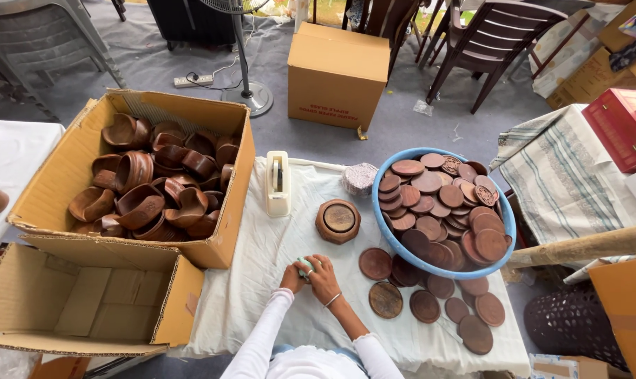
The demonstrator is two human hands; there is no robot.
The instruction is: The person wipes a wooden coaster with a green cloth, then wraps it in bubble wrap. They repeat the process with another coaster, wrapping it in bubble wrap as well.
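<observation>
Both hands (309, 275) clasp a small green thing (305, 264), lidded wooden pot (338, 220) and loose lids (430, 295) nearby.

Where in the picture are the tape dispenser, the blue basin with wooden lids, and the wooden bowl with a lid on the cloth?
tape dispenser (278, 184): head view, middle of its white body.
blue basin (509, 231): head view, right rim.
wooden bowl (338, 220): head view, centre of its lid.
</observation>
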